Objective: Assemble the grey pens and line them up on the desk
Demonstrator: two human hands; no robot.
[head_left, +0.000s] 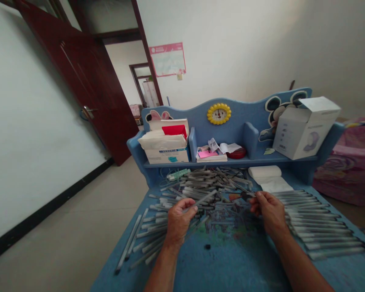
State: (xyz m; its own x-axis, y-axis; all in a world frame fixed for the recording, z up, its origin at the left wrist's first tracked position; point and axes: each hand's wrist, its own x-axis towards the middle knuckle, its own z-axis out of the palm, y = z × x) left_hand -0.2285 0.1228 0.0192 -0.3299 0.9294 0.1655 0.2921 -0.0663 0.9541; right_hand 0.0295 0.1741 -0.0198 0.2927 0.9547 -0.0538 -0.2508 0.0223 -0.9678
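Note:
My left hand [180, 219] is closed on a thin translucent plastic tube [207, 196], which points up and to the right. My right hand [269, 209] pinches something small and dark that I cannot make out; a black and orange-brown piece [239, 196] shows beside its fingertips. Left of and under my left hand lies a loose spread of similar tubes [156, 231], some with dark ends. Another heap of tubes [207, 176] lies at the back of the desk. To the right of my right hand, tubes [319, 227] lie side by side in a row, dark ends to the right.
A small black cap-like piece [207, 246] lies on the blue desk [231, 267]. A white roll [265, 172] is at the back. On the shelf stand a mask box [167, 155], papers [211, 154] and a white carton [305, 132]. A yellow clock [219, 114] is above.

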